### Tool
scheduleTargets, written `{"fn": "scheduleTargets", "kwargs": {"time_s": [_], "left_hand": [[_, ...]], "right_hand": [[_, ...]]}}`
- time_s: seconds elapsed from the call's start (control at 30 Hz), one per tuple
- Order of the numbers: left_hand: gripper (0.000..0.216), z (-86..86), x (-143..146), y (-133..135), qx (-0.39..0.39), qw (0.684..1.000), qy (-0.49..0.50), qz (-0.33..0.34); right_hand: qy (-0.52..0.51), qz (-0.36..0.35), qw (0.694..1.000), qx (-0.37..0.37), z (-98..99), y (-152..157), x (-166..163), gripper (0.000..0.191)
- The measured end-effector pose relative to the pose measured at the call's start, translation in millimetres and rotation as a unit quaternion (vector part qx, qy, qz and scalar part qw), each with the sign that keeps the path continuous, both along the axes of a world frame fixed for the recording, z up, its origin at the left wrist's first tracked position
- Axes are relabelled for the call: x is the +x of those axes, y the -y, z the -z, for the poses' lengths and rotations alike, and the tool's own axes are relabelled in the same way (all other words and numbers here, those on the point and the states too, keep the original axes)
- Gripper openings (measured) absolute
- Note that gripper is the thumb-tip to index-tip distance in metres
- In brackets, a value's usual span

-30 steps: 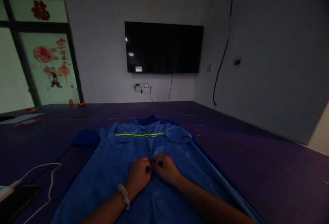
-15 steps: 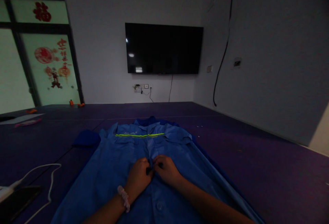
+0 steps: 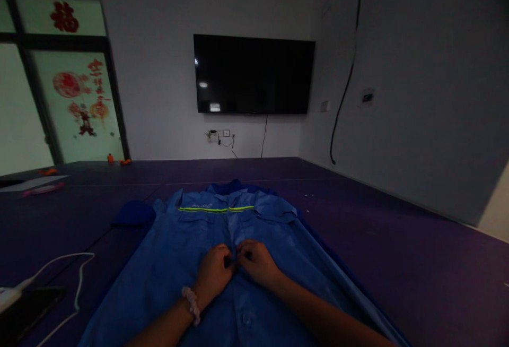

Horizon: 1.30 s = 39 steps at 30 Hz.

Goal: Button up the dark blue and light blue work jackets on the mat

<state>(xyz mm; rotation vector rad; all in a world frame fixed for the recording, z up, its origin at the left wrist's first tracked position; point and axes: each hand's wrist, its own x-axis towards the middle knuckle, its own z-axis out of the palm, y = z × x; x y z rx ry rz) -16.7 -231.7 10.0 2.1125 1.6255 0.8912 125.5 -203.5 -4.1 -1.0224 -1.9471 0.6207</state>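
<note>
A blue work shirt (image 3: 175, 262) with a yellow-green stripe across its chest is spread out in front of me, collar at the far end. My left hand (image 3: 217, 268), with a pink scrunchie (image 3: 191, 304) at the wrist, pinches the shirt's front placket near the middle. Right beside it, my right hand (image 3: 257, 263) is closed on the same placket, fingertips almost meeting the left ones. What lies between the fingertips is hidden. Lower on the placket a button (image 3: 246, 318) shows.
The shirt lies on a purple surface (image 3: 377, 241). A blue cap (image 3: 134, 214) sits at its left. At the lower left are a dark phone (image 3: 34, 307) and a white cable (image 3: 79, 283). A television (image 3: 254, 75) hangs on the far wall.
Both hands stay at the same spot on the placket. The left fingers have shifted slightly; the shirt lies as before.
</note>
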Motion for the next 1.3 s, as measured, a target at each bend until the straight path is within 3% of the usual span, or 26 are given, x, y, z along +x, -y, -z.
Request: {"fn": "scheduleTargets", "kwargs": {"time_s": [0.33,0.57,1.3], "left_hand": [[0.017,-3.7,-5,-6,-0.053,0.996,0.077,0.007],[0.008,-10.9,-12,-5,-0.112,0.987,0.111,0.043],[0.009,-2.0,-11,-13,-0.115,0.991,0.069,0.007]], "right_hand": [[-0.003,0.01,1.0,-0.003,-0.2,0,0,0.018],[0.002,0.013,1.0,-0.002,1.2,1,-1,0.013],[0.023,-0.022,0.999,0.005,0.7,1,3,0.011]]}}
